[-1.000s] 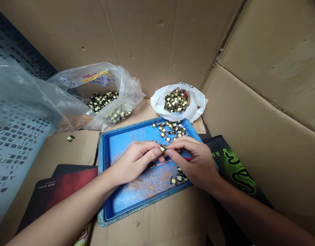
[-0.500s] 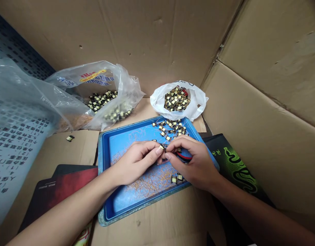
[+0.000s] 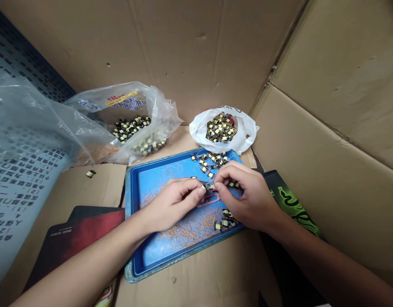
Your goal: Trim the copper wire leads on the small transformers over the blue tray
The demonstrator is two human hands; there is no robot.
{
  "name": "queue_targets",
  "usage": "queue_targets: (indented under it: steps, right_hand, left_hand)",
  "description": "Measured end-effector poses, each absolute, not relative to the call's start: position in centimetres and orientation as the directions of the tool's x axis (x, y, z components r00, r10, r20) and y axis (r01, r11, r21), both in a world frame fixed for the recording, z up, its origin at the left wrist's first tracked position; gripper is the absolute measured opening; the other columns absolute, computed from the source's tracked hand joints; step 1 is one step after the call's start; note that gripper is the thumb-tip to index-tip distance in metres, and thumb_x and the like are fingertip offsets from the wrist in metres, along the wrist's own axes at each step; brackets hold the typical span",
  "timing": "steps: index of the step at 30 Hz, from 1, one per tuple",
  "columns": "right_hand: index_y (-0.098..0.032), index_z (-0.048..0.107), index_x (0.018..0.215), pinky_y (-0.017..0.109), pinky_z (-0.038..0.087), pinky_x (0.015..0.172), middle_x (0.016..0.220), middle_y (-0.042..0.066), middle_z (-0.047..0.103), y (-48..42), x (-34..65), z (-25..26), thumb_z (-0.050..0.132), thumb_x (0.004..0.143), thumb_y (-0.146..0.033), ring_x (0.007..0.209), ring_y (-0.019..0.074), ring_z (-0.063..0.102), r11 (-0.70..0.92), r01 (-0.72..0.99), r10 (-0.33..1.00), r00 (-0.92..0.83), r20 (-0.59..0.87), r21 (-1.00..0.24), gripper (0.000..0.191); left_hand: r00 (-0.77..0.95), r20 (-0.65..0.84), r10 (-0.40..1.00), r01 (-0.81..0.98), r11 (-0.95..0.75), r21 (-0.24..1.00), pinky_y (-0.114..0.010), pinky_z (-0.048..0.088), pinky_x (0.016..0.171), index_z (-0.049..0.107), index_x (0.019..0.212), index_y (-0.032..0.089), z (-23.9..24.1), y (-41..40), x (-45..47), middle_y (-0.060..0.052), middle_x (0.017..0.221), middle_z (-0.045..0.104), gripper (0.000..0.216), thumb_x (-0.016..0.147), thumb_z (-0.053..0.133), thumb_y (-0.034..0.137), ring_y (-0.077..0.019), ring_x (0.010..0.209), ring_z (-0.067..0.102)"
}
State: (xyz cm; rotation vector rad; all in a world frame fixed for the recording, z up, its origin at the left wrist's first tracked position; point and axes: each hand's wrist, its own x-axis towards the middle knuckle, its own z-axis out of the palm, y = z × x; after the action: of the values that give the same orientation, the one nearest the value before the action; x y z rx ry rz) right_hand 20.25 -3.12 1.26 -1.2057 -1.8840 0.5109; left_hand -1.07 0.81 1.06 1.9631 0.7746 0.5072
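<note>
Your left hand (image 3: pixel 175 200) had thumb and forefinger clamped on a coil (image 3: pixel 203 187), just off the tray's (image 3: pixel 129 243) middle toward one o'clock. The right hand (image 3: pixel 216 186) brought its thumb and forefinger tips together at the coil's three o'clock; whether they pinched a wire, I couldn't tell. A red tool (image 3: pixel 212 199) showed just below your fingertips, partly hidden. On the tray, clippings (image 3: pixel 186 232) lay around six o'clock and loose coils (image 3: pixel 212 160) at one. Beyond the rim, a white bag (image 3: pixel 198 136) of coils stood at one o'clock, a clear bag (image 3: pixel 169 113) at eleven.
</note>
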Motion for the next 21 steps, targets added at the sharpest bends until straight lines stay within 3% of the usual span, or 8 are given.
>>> queue_targets:
  steps: [8,15,21]
  right_hand:
    - [-0.022,0.058,0.083,0.034,0.048,0.077,0.086,0.002,0.064,-3.9,20.3,1.2,0.06,0.089,-0.01,0.082,0.0171,0.061,0.488,0.437,0.872,-0.212,0.44,-0.756,0.013]
    - [-0.022,0.057,0.082,0.034,0.047,0.076,0.085,0.001,0.063,-3.6,20.3,-0.2,0.06,0.09,-0.013,0.08,0.0168,0.059,0.404,0.418,0.913,-0.125,0.389,-0.814,0.012]
    - [-0.021,0.059,0.082,0.031,0.044,0.071,0.081,0.001,0.061,-3.7,20.3,-0.8,0.06,0.09,-0.014,0.076,0.0155,0.057,0.365,0.394,0.929,-0.091,0.359,-0.844,0.011]
  left_hand:
    - [0.709,0.006,0.705,0.327,-0.336,0.883,-0.023,0.034,0.065,0.054,0.072,0.014,0.8,0.8,-1.1,0.002,0.067,0.051,0.048,0.106,0.043,0.045,-0.0077,0.064,0.044]
    - [0.753,-0.029,0.658,0.346,-0.358,0.867,-0.023,0.035,0.066,0.059,0.076,0.014,1.0,1.0,-1.1,0.002,0.069,0.053,0.041,0.104,0.047,0.041,-0.0086,0.067,0.046]
    - [0.765,-0.046,0.643,0.337,-0.338,0.879,-0.023,0.033,0.062,0.053,0.071,0.015,0.9,1.1,-1.1,0.003,0.065,0.044,0.043,0.104,0.047,0.042,-0.009,0.065,0.04]
